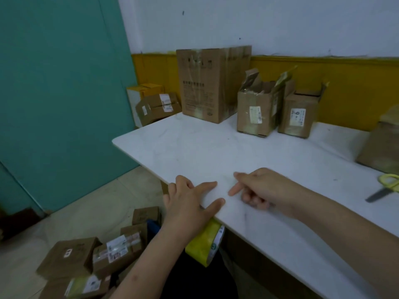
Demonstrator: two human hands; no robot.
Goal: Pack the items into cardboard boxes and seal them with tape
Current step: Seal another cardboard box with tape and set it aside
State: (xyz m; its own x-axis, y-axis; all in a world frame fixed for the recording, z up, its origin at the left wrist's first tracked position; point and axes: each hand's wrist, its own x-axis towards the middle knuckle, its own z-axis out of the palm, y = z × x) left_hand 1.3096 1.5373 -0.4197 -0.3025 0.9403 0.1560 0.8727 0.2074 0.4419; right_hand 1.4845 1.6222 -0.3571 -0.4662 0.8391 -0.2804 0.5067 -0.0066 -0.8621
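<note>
Left hand fingers spread at table edge; right hand loosely curled, empty.

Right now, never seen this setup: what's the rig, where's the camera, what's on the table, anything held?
No machine: a person's two bare hands, filmed by one wide-angle camera worn on the head, looking forward and down. The left hand lies across the near edge of the white table; the right hand rests on it, index finger out. Neither holds anything. On the table: a tall taped box, two open boxes, and yellow-handled scissors. Taped parcels lie on the floor.
</note>
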